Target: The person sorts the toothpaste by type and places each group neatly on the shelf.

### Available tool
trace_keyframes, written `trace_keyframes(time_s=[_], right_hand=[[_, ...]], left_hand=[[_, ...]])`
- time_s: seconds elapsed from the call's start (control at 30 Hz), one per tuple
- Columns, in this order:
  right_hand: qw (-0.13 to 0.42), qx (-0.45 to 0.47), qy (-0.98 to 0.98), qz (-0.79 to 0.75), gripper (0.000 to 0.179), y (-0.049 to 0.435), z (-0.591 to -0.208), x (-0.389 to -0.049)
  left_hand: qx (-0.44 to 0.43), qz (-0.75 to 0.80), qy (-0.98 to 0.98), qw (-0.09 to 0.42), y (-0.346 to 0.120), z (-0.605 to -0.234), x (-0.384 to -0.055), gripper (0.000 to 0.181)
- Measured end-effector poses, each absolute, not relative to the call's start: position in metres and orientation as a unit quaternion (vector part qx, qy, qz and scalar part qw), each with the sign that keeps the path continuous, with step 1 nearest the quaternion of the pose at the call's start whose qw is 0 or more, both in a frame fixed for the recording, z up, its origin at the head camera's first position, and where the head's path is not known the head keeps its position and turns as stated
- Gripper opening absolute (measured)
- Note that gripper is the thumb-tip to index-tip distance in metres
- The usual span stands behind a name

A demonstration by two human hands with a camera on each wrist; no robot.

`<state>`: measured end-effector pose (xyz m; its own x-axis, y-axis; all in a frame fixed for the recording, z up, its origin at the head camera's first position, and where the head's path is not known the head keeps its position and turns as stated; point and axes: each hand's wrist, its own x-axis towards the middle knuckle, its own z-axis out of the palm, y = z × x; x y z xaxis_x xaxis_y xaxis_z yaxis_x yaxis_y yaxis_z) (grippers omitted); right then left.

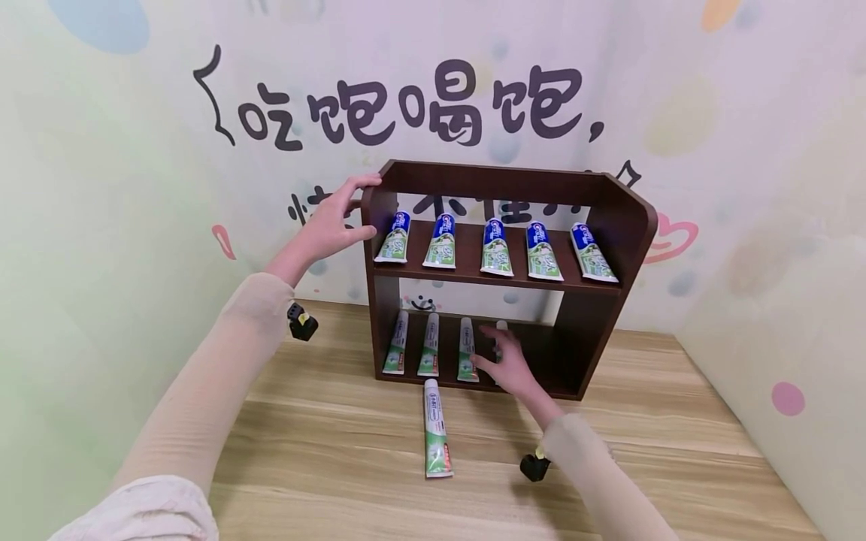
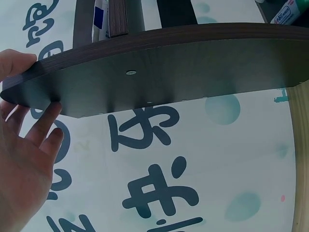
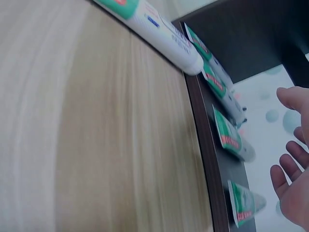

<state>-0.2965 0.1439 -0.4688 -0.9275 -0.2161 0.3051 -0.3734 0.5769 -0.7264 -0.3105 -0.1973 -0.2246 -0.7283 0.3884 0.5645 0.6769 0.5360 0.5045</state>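
A dark brown two-tier shelf rack (image 1: 497, 282) stands upright on the table. My left hand (image 1: 331, 222) grips the upper part of its left side panel. In the left wrist view, the left hand's thumb (image 2: 17, 63) lies on the panel's edge, its fingers against the outer face. My right hand (image 1: 507, 364) hovers with spread fingers at the lower tier, partly hiding the rightmost toothpaste tube (image 1: 501, 325) there. In the right wrist view, that toothpaste tube (image 3: 245, 203) lies apart from the hand (image 3: 295, 179). Another white-and-green toothpaste tube (image 1: 436, 432) lies on the table before the rack.
Several blue-and-green toothpaste tubes (image 1: 497, 248) lie in a row on the upper tier. More white-and-green tubes (image 1: 429, 346) lie along the lower tier's left and middle. The wooden table (image 1: 325, 436) meets printed walls (image 1: 744, 150) behind and at the sides.
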Motion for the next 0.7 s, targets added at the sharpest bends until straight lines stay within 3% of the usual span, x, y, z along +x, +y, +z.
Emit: trace_keyframes(time_s=[0.27,0.7], right_hand=[[0.062,0.166,-0.885,0.431,0.066,0.128,-0.469,-0.281],[0.068,0.202,-0.880,0.425,0.069,0.111,-0.478,-0.260]], left_hand=[[-0.314,-0.369,-0.852,0.199,-0.197,-0.225,-0.311,0.070],[-0.314,-0.375,-0.850,0.198,-0.196,-0.224,-0.310,0.071]])
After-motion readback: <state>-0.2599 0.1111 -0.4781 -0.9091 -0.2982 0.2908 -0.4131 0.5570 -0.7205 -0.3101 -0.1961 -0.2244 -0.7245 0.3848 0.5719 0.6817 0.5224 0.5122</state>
